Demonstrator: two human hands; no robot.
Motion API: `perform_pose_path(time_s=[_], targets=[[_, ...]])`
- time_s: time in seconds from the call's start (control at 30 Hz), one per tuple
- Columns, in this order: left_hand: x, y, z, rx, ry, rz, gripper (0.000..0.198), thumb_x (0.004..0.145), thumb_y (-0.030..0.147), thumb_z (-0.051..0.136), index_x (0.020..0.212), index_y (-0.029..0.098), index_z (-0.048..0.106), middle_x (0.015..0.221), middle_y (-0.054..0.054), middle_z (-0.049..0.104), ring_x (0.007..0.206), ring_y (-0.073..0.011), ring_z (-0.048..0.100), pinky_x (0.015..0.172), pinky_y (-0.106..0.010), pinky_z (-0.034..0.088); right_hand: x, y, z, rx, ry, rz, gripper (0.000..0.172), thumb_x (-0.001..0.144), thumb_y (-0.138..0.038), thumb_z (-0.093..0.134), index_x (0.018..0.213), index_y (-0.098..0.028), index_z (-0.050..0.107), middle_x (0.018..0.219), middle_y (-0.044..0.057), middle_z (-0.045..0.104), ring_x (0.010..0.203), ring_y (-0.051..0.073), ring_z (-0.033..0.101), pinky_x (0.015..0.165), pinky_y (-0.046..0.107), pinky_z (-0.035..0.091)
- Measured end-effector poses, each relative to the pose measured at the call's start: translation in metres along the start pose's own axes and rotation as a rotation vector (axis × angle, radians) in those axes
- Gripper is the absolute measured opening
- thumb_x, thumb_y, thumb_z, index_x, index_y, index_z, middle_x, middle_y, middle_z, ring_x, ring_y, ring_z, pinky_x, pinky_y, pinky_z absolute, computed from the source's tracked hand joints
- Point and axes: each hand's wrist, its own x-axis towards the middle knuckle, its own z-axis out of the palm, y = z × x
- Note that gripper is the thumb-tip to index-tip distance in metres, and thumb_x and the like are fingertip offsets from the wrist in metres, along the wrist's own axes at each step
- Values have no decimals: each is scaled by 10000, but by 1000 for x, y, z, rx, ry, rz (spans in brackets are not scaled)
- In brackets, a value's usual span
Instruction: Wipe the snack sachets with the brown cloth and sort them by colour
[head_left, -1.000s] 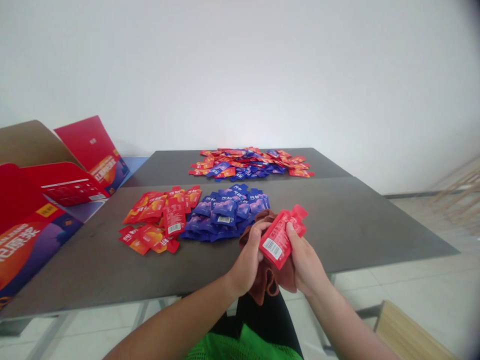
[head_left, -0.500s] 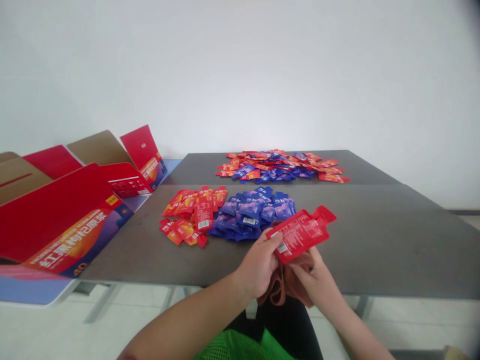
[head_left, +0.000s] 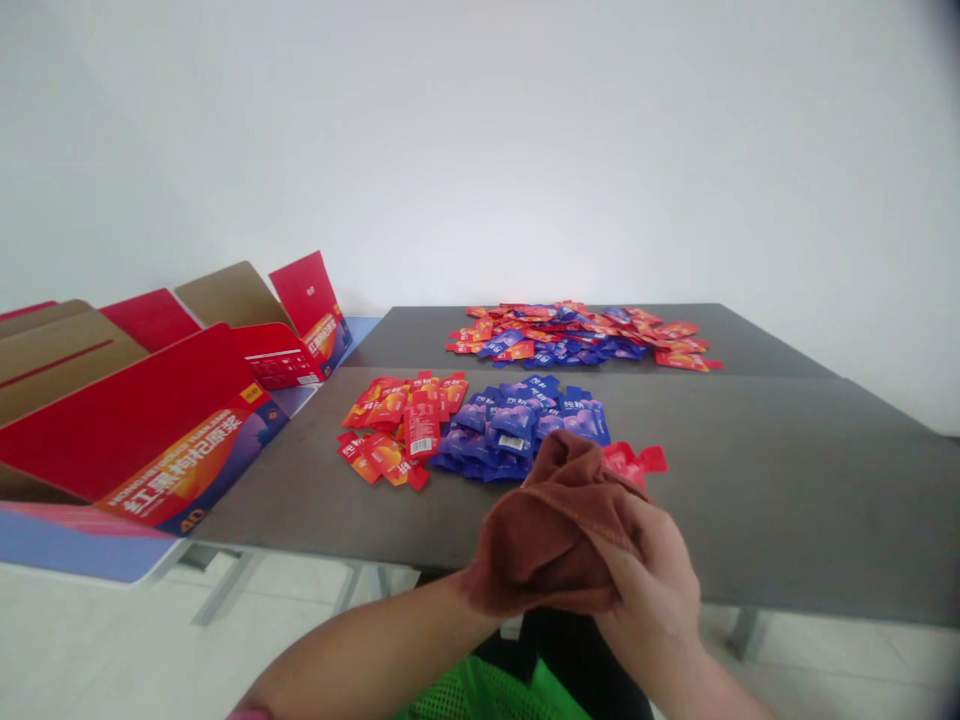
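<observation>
A brown cloth (head_left: pixel 551 540) is draped over my left hand, hiding its fingers; only the wrist (head_left: pixel 472 598) shows. Out of the cloth's far side pokes the spout end of a red pouch (head_left: pixel 636 464), its body covered. My right hand (head_left: pixel 660 585) is closed on the cloth's right side, wrapping it around the pouch. Just beyond the hands lies a heap of purple pouches (head_left: pixel 517 430). Left of that heap, several red and orange pouches (head_left: pixel 390 420) lie overlapped on the grey table (head_left: pixel 765 500).
A mixed pile of red and purple pouches (head_left: pixel 577 335) spreads over the table's far part. Red printed cartons with raised flaps (head_left: pixel 202 430) stand at the left on a blue-topped surface (head_left: pixel 82 550). A white wall (head_left: pixel 525 150) rises behind the table.
The brown cloth has come up from beneath the red pouch and now covers most of it and my left hand. My right hand has risen with the cloth. The view has shifted slightly left.
</observation>
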Motion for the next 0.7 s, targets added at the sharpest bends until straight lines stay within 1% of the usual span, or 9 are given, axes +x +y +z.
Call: perform_pose_path(time_s=[0.07, 0.2, 0.3, 0.37, 0.4, 0.47, 0.57, 0.63, 0.7], targets=[[-9, 4, -4, 86, -40, 23, 283, 723, 379, 723, 950, 211, 706, 1146, -65, 689, 1165, -279, 583, 1045, -417, 441, 8, 11, 10, -128, -55, 69, 305, 814, -251, 505, 1063, -286, 678, 1064, 80, 633, 996, 286, 588, 776, 394, 505], [-26, 27, -36, 473, -19, 133, 346, 871, 360, 577, 1177, 216, 652, 1241, -60, 651, 1220, -246, 545, 1101, -395, 367, 28, 60, 14, -235, 106, 226, 363, 820, -277, 495, 1144, -215, 647, 1130, 124, 595, 1015, 292, 584, 820, 409, 501], [-19, 53, -81, 728, 279, 385, 423, 930, 404, 465, 1296, 212, 559, 1301, -72, 609, 1229, -235, 541, 1058, -362, 414, 31, 89, 8, -196, 205, 283, 384, 813, -311, 502, 1150, -189, 638, 1093, 122, 606, 997, 289, 591, 848, 419, 493], [-4, 71, -119, 972, 563, 631, 428, 942, 399, 429, 1308, 208, 542, 1344, -72, 574, 1267, -223, 502, 1105, -363, 355, 28, 99, 4, -165, 246, 283, 406, 799, -300, 500, 1163, -179, 632, 1096, 124, 605, 1011, 291, 585, 867, 425, 484], [5, 79, -140, 1098, 630, 710, 433, 951, 384, 396, 1321, 202, 528, 1361, -78, 558, 1281, -221, 486, 1117, -375, 336, 26, 101, 3, -152, 257, 277, 414, 794, -292, 500, 1169, -174, 629, 1102, 125, 604, 1020, 291, 582, 875, 425, 481], [24, 90, -179, 1367, 578, 741, 437, 955, 334, 343, 1331, 191, 515, 1389, -85, 532, 1290, -218, 477, 1126, -399, 324, 23, 102, 4, -132, 260, 267, 411, 787, -285, 506, 1163, -173, 630, 1107, 124, 604, 1027, 286, 581, 887, 423, 476], [41, 91, -222, 1700, 310, 485, 454, 910, 326, 393, 1314, 174, 536, 1368, -114, 548, 1288, -253, 481, 1115, -462, 331, 20, 103, 8, -115, 243, 266, 391, 793, -301, 517, 1147, -182, 632, 1096, 114, 607, 1005, 271, 588, 888, 414, 478], [43, 87, -236, 1800, 207, 347, 539, 867, 392, 468, 1352, 157, 498, 1427, -134, 482, 1342, -288, 411, 1120, -498, 307, 19, 105, 11, -106, 233, 271, 387, 799, -315, 520, 1149, -190, 628, 1098, 108, 606, 1002, 265, 589, 888, 410, 478], [40, 84, -240, 1807, 185, 304, 598, 856, 450, 477, 1375, 154, 468, 1465, -129, 435, 1373, -293, 361, 1129, -502, 285, 19, 109, 12, -97, 226, 278, 387, 799, -320, 523, 1149, -194, 627, 1105, 104, 605, 1006, 262, 588, 895, 408, 476]])
